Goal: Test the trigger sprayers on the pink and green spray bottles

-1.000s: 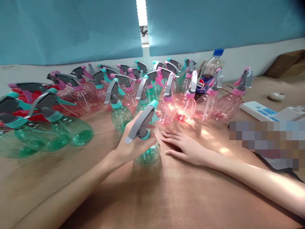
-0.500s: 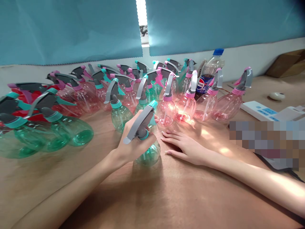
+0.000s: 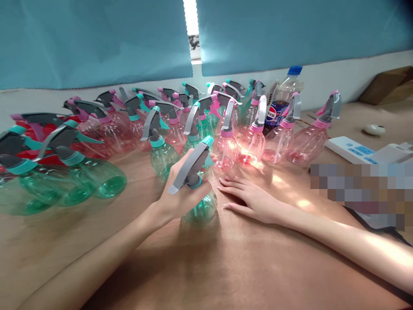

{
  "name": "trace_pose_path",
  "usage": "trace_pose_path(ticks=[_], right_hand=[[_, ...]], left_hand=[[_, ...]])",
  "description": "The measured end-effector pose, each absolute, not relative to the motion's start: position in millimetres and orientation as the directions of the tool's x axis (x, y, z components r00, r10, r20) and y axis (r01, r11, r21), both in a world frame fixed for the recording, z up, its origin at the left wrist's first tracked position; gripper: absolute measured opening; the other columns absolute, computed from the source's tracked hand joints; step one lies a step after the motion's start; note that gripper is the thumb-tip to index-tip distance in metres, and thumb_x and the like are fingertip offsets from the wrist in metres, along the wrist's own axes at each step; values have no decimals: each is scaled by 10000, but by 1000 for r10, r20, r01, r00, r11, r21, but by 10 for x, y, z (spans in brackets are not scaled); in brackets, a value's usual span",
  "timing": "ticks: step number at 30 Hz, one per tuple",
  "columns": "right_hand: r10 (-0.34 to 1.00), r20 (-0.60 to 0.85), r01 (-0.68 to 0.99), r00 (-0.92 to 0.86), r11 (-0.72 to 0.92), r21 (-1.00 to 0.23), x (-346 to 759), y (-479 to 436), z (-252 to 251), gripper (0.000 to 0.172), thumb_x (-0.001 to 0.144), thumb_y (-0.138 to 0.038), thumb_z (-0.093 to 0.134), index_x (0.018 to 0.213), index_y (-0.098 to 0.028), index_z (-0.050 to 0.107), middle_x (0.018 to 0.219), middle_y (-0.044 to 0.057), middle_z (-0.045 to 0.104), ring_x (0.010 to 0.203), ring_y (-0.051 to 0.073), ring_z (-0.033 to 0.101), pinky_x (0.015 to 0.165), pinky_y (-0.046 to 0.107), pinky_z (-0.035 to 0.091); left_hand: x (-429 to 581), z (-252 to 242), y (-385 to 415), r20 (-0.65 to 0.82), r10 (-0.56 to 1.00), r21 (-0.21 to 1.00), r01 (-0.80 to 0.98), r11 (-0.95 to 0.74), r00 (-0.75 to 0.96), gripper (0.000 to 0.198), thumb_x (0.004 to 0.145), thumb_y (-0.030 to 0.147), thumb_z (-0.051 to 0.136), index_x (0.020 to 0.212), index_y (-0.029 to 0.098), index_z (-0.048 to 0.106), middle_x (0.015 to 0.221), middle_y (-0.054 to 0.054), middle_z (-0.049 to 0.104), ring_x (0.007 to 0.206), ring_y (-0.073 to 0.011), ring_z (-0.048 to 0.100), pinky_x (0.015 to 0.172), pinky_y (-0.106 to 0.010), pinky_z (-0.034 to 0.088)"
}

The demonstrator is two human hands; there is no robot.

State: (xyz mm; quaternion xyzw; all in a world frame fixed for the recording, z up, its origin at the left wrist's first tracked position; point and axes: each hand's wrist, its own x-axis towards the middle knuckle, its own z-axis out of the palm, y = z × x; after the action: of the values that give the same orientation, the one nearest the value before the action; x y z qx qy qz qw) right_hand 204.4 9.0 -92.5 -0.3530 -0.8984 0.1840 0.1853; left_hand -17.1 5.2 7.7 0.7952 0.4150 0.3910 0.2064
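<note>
In the middle of the table stands a green spray bottle (image 3: 204, 207) with a grey and turquoise trigger head. My left hand (image 3: 183, 193) is closed around its neck; some of its fingers are hidden behind the bottle. Flat on the table just right of that bottle lies my right hand (image 3: 250, 196), fingers stretched out and holding nothing. Right behind the hands are another green spray bottle (image 3: 162, 159) and a pink spray bottle (image 3: 225, 154), both upright.
Several green spray bottles (image 3: 106, 178) are at the left, and more pink and green ones crowd the back. A cola bottle (image 3: 280, 101) with a blue cap stands behind them. To the right are a white power strip (image 3: 350, 148), a white computer mouse (image 3: 374, 129) and a brown box (image 3: 383, 88).
</note>
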Motion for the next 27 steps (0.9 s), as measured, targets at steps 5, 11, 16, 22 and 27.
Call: trace_pose_path(ticks=[5,11,16,22,27], right_hand=[[708,221,560,-670,678,-476,2046,86,-951,539,969,-499,516,1417,-200,541,1481,135,512,1417,320,408,1145,568,361],[716,223,564,-662,672,-480,2045,76,-939,537,969,-499,519,1421,-210,539,1478,131,516,1410,322,418,1136,563,374],[710,214,566,-671,677,-471,2047,80,-922,549,971,-508,507,1424,-199,534,1482,139,508,1416,323,408,1138,567,369],[710,225,559,-667,677,-479,2051,83,-932,540,970,-507,510,1431,-226,527,1474,125,520,1409,321,420,1137,577,365],[710,192,580,-678,677,-454,2049,82,-912,566,977,-526,481,1416,-172,540,1485,144,506,1420,314,404,1144,550,368]], left_hand=[[-136,93,46,408,846,751,401,-525,343,264,716,201,540,979,220,528,704,56,475,510,-98,387,766,-330,567],[-123,87,19,397,859,756,416,-506,323,318,717,188,533,1033,216,533,672,74,407,504,-92,368,846,-331,577],[-132,41,34,410,858,764,398,-508,310,427,713,157,557,1136,209,543,586,99,364,487,-104,386,861,-348,587],[-127,57,39,407,852,757,400,-517,330,512,738,144,560,1243,228,562,753,38,596,474,-88,421,823,-330,598],[-122,75,29,401,849,755,401,-519,342,525,759,143,554,1277,230,560,910,-3,656,469,-72,413,781,-313,606]])
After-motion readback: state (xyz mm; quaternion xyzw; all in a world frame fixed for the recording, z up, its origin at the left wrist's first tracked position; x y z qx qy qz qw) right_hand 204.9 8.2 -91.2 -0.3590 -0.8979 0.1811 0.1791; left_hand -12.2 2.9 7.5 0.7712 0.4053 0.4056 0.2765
